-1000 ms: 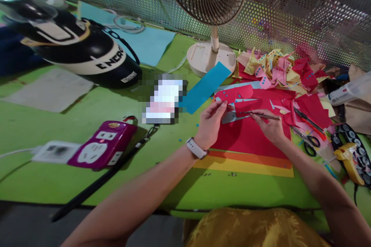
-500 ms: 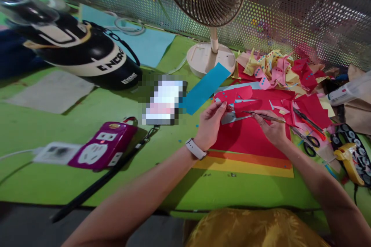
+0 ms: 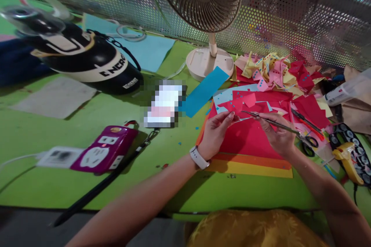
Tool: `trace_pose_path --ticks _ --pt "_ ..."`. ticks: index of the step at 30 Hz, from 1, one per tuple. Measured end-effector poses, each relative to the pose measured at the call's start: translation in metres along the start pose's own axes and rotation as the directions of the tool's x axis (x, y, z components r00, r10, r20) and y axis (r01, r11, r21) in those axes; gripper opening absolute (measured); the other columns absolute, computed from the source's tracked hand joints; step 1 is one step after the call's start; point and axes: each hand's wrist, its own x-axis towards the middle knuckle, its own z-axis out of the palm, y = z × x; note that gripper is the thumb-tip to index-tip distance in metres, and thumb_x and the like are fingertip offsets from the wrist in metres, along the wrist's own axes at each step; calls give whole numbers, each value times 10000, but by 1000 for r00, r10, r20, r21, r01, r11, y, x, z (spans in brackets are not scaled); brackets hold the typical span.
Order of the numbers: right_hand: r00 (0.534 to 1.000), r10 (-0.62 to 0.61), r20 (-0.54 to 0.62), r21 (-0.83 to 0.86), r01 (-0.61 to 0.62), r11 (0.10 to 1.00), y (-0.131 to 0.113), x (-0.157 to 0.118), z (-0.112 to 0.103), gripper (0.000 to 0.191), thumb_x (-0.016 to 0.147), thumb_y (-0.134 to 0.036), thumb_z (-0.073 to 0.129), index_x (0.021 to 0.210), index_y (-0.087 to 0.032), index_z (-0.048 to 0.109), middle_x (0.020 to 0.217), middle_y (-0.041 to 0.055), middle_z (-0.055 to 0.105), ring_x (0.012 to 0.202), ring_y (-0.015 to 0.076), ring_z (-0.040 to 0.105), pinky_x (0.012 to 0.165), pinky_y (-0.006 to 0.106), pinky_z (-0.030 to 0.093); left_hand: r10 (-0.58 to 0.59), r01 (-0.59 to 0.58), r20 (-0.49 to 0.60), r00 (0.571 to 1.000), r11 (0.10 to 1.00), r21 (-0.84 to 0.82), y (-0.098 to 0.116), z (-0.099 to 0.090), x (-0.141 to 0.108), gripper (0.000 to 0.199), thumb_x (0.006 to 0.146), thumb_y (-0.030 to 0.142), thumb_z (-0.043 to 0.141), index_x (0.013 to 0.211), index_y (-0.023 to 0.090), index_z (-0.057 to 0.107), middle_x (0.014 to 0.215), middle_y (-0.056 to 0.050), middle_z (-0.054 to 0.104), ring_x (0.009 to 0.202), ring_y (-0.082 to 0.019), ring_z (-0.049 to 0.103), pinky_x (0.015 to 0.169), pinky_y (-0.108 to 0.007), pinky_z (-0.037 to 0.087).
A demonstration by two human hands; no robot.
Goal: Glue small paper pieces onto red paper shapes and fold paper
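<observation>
My left hand (image 3: 215,134), with a pale watch band on its wrist, is closed in a pinch over the red paper sheet (image 3: 240,139). What lies between its thumb and fingertips is too small to make out. My right hand (image 3: 279,135) grips slim metal tweezers (image 3: 276,124), their tip pointing left, just short of my left fingertips. Behind the hands lie cut red paper pieces (image 3: 263,96) and a light blue sheet (image 3: 226,95) dotted with tiny blue bits. Orange and yellow sheets (image 3: 249,168) stick out under the red one.
Folded paper pieces (image 3: 272,69) are heaped at the back right. Scissors (image 3: 308,144) and a yellow glue gun (image 3: 348,158) lie to the right. A fan (image 3: 210,61), blue strip (image 3: 205,90), phone (image 3: 164,104), purple power socket (image 3: 104,148) and black bottle (image 3: 92,56) stand leftward.
Both hands have come slightly nearer to me, away from the cut pieces. The tweezers' tip has moved closer to my left fingertips. A red piece near the left hand now lies differently.
</observation>
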Motion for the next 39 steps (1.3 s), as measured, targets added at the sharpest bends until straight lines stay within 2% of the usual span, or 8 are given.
trace_pose_path --ticks 5,13,18,27,30,36,39 --pt "1000 -30 8 -35 30 999 -2 2 -1 151 862 -171 642 973 -242 716 847 19 770 734 161 721 651 276 588 2 -2 1 1000 1000 20 2 4 -5 294 680 470 798 806 208 755 781 -24 744 754 -175 683 860 -359 556" --pt "991 -131 -4 -80 130 988 -3 4 1 141 860 -145 647 957 -233 700 812 10 764 658 132 699 617 242 573 42 -45 43 998 995 86 4 4 -6 255 737 456 763 803 210 749 795 -34 741 766 -172 677 832 -339 558" --pt "983 -184 10 -130 183 974 -1 3 2 147 876 -157 628 977 -250 682 814 6 765 624 136 683 604 264 575 70 -75 58 996 994 82 0 2 -6 227 756 439 753 819 221 756 802 -25 736 768 -166 675 814 -328 554" --pt "990 -133 43 -93 136 986 3 -1 2 211 866 -169 635 1021 -297 699 848 -19 768 645 129 684 646 267 572 62 -67 51 997 994 87 -2 1 -7 218 768 422 744 849 221 765 830 -33 738 807 -179 687 814 -327 545" --pt "992 -116 46 -120 121 985 2 -1 3 167 879 -206 628 980 -310 710 838 -17 771 634 145 690 626 290 577 57 -61 49 997 995 84 -2 1 -7 206 770 411 743 849 222 766 831 -34 738 806 -174 687 819 -322 543" --pt "983 -177 54 -149 183 972 -1 0 4 173 878 -159 626 999 -263 692 860 1 778 627 136 693 625 274 576 64 -68 59 996 996 64 -4 0 -6 207 772 408 743 870 227 769 849 -34 743 810 -170 689 825 -319 541" --pt "984 -167 57 -149 173 974 -2 0 4 164 880 -162 626 993 -262 690 869 -3 778 629 132 694 627 271 575 63 -68 62 996 995 76 -4 1 -6 216 772 416 742 860 220 766 840 -36 742 803 -173 689 821 -321 544"
